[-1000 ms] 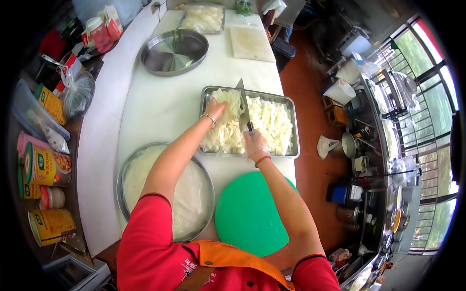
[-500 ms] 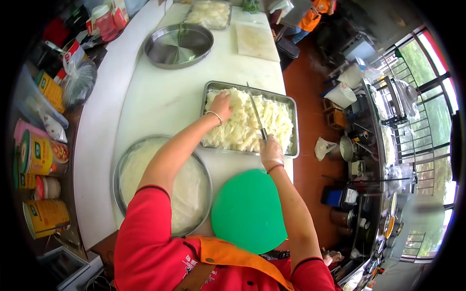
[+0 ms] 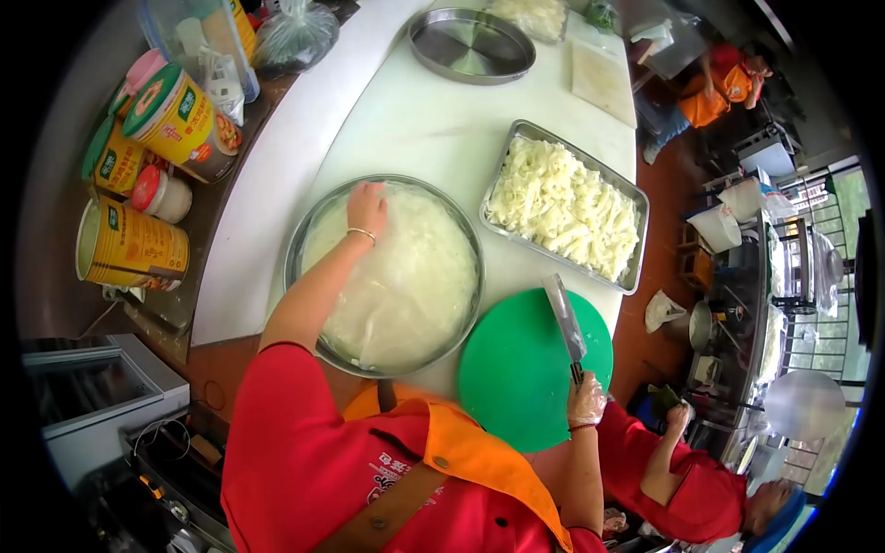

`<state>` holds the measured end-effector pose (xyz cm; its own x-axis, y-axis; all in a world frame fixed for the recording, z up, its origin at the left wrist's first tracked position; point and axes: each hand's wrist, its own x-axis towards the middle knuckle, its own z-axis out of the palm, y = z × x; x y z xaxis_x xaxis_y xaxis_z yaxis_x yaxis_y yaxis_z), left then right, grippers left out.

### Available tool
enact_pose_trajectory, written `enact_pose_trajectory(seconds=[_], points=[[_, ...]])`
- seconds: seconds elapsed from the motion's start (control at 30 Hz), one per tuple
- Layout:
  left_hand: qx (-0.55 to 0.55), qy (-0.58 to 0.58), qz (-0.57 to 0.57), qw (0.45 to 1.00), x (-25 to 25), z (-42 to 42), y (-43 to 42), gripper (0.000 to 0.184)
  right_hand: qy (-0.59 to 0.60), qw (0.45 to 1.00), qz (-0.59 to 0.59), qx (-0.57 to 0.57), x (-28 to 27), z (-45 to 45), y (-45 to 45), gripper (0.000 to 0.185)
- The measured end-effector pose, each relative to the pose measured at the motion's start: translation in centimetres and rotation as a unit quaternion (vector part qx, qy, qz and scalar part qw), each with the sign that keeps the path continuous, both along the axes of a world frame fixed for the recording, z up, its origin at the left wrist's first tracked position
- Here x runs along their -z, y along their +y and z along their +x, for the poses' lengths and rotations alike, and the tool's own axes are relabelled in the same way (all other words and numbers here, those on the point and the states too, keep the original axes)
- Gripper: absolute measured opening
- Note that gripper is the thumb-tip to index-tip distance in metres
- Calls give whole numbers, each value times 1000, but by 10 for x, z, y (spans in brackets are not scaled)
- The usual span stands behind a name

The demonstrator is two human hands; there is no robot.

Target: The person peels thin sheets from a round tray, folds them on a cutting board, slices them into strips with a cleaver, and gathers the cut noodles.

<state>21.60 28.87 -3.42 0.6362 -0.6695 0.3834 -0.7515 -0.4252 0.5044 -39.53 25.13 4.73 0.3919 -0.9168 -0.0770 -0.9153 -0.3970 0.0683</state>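
Note:
My gloved right hand (image 3: 586, 401) grips a knife (image 3: 565, 318), its broad blade pointing up and away over a round green cutting board (image 3: 493, 378). Bent over the far side of a wide round metal pan (image 3: 291, 267) is my left hand (image 3: 367, 208), with its fingers bunched. A smooth, pale, wet sheet (image 3: 396, 276) covers the pan's inside, and the fingers touch its far part; what they pinch is hidden. Beyond the board, a rectangular metal tray (image 3: 643, 217) holds a heap of cut white strips (image 3: 562, 203).
Farther along the white counter (image 3: 387, 120) are an empty round pan (image 3: 470, 46), a white board (image 3: 601, 81) and a bagged pale food (image 3: 530, 17). Tins (image 3: 134, 244) and jars line the left shelf. One co-worker (image 3: 682, 470) is close on my right; another person (image 3: 710, 92) stands farther back.
My left hand has left the tray of strips and is now at the round pan. My right hand has drawn the knife back from the tray to above the green board. The view has shifted left.

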Motion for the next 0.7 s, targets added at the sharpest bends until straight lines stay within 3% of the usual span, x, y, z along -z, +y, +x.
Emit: enact_pose_trajectory(seconds=[0.03,0.13,0.2,0.3,0.43,0.53,0.63,0.7], points=[[-46,5,41,998,4,16,6,22,0,1000,7,-6,3,-9,-3,24],[-38,31,151,987,15,45,11,20,15,1000,11,-1,7,-20,-18,31],[4,-15,149,989,0,43,9,17,6,999,-21,-37,7,-22,-30,32],[113,-46,122,985,-1,42,-5,14,21,999,31,40,-7,-11,-47,37],[170,-59,108,978,15,37,-29,11,3,998,-66,24,4,-9,-44,37],[56,-6,189,980,18,31,-47,11,-32,996,-82,23,-13,12,-32,34],[22,35,222,974,16,30,-54,12,-105,990,-99,-3,-4,8,-18,30],[36,44,272,961,9,32,-57,15,-113,992,-44,30,-3,11,-7,25]])
